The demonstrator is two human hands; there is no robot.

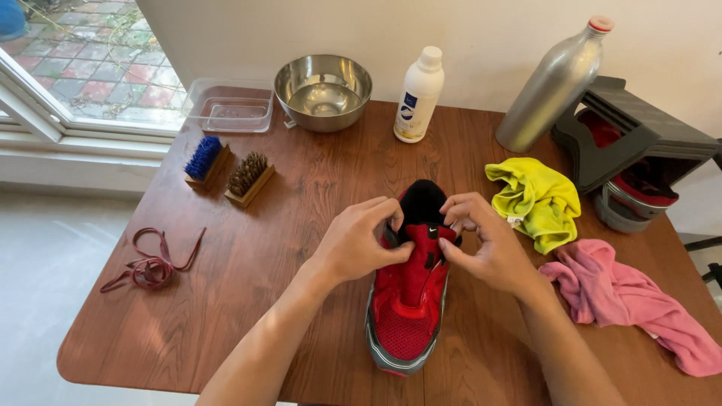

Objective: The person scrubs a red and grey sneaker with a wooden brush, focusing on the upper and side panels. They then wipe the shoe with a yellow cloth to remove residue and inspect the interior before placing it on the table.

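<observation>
Wood table (316, 188) w/ shoe (410, 301), brushes (226, 169), bowl (323, 90), cloths (538, 199).

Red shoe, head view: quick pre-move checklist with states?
1. Red shoe flat on the table, toe toward the person: ok.
2. Left hand on the shoe collar, fingers pinching at the tongue: ok.
3. Right hand on the other side of the collar: ok.
4. Eyelets free of lace; red lace lies apart at the table's left: ok.
5. Yellow cloth and pink cloth clear of the shoe: ok.
6. What the fingers grip inside the shoe: cannot tell.
</observation>
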